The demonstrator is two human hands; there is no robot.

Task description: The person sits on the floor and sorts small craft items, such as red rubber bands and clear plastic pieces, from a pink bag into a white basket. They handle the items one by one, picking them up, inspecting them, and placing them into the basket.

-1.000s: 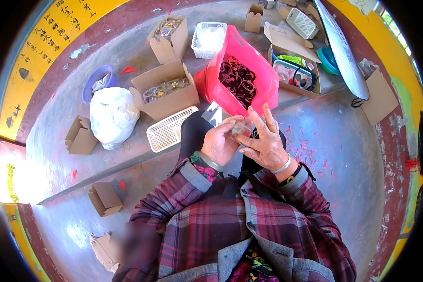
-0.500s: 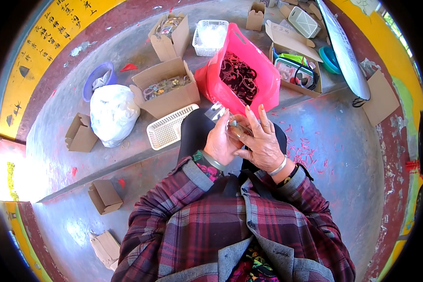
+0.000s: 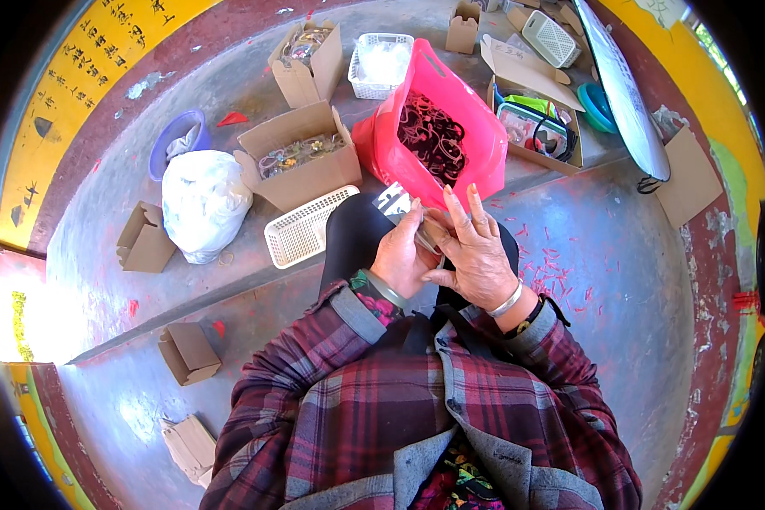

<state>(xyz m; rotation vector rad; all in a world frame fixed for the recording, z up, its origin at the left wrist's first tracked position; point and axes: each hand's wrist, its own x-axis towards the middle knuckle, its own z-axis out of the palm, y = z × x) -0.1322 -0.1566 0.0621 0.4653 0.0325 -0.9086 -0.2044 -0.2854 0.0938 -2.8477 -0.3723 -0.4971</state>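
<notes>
Above my knees, my left hand [image 3: 399, 257] is closed, thumb raised, around a small clear plastic packet [image 3: 392, 201] with white marks that sticks out past the thumb tip. My right hand [image 3: 483, 265] meets it from the right, two fingers stretched up and apart. Its thumb and a bent finger reach into the left palm, at a small thing mostly hidden between the hands. Just beyond stands a bright pink bag [image 3: 389, 161] holding many dark and pinkish loops [image 3: 433, 136] that look like hair ties.
Left of my knees lies a cream plastic basket [image 3: 302, 229]. Behind it are an open cardboard box [image 3: 314, 180] of small items and a stuffed white plastic bag [image 3: 204, 208]. Another open box [image 3: 561, 157] stands right of the pink bag. Red scraps [image 3: 557, 272] litter the floor on the right.
The packet has tilted and shifted slightly. A small pale piece with a thin loop, visible between my fingers before, is now mostly covered. Both hands stay nearly in place.
</notes>
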